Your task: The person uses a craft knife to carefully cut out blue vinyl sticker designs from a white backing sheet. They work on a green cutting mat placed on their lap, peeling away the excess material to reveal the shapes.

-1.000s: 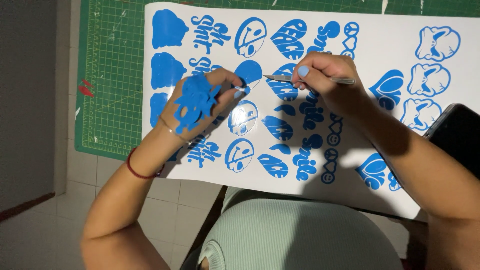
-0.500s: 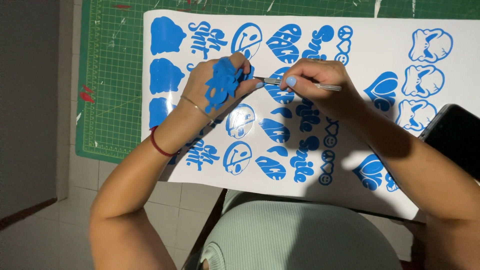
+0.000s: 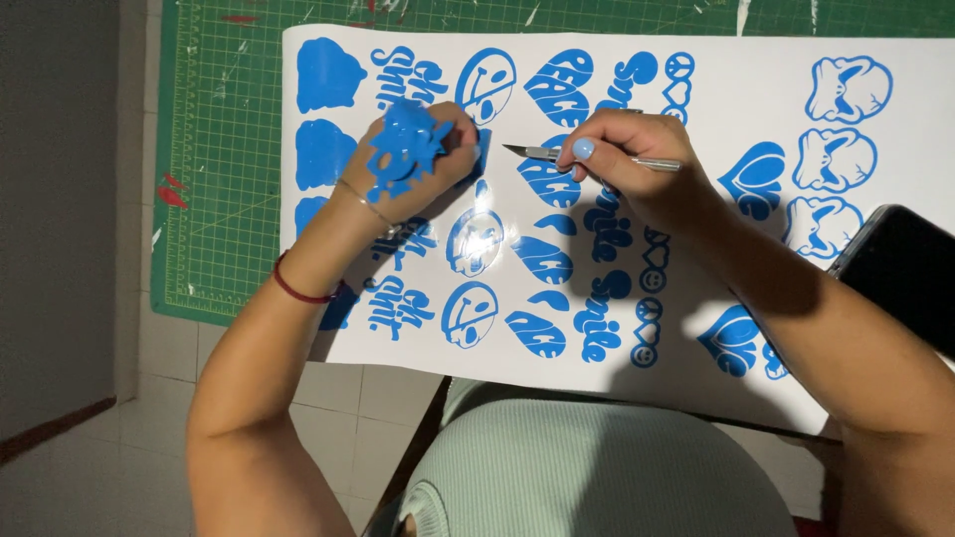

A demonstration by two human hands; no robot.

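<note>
Mid-weeding of a white sheet of blue vinyl stickers, spread across the frame on a green cutting mat. Right hand, grip clamped on a craft knife, blade aimed left; left hand centre-left, fingers pressed together on the sheet, peeled blue scraps stuck to its back. Likely needed next: a careful lift of a loose edge with the tip.

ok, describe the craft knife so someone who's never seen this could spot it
Start at the white sticker sheet lying on the green cutting mat. Near its upper middle, the right hand pinches a slim silver craft knife, point aimed left toward the left hand. It is the only metal thing among blue decals.
</note>
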